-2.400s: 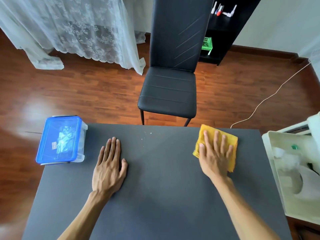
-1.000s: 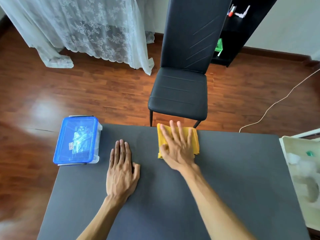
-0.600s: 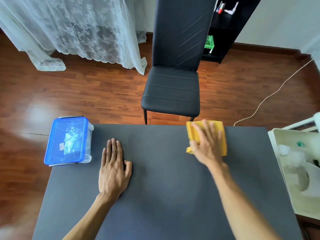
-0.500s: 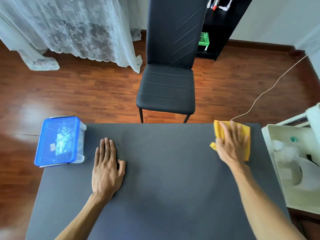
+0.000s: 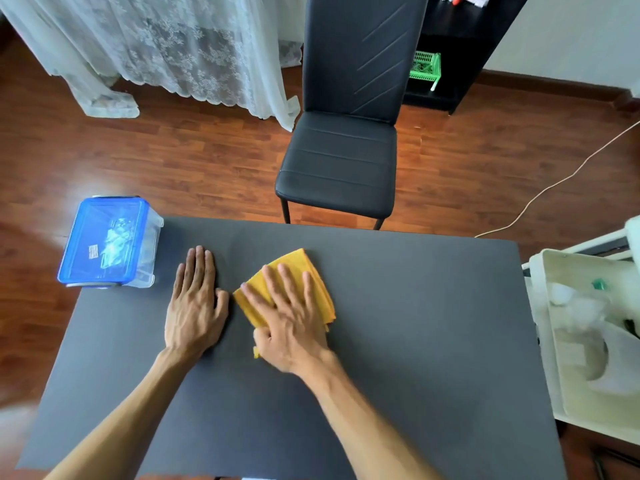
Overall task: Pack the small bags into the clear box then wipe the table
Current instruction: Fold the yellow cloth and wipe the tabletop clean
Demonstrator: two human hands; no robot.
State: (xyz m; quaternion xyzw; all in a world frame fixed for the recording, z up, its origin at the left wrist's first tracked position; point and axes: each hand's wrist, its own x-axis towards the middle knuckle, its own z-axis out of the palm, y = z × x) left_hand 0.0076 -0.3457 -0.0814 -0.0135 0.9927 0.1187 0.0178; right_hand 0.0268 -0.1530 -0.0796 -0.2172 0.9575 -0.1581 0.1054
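The clear box [image 5: 147,252] stands at the far left corner of the dark grey table [image 5: 415,323], closed under a blue lid [image 5: 104,240]; small bags show faintly through the lid. My right hand [image 5: 289,320] lies flat with spread fingers on a folded yellow cloth [image 5: 311,284], pressing it against the tabletop near the middle. My left hand [image 5: 195,303] rests palm down on the table just left of the cloth, holding nothing, fingers together.
A black chair [image 5: 341,164] faces the table's far edge. A white cart [image 5: 588,341] with pale items stands against the right side. Beyond are a wooden floor, a lace curtain [image 5: 166,53], a black shelf with a green basket [image 5: 425,65] and a white cable [image 5: 554,181].
My right hand has swept the yellow cloth from the far right corner leftward and nearer, to the middle beside my left hand. The left hand and the box have stayed put.
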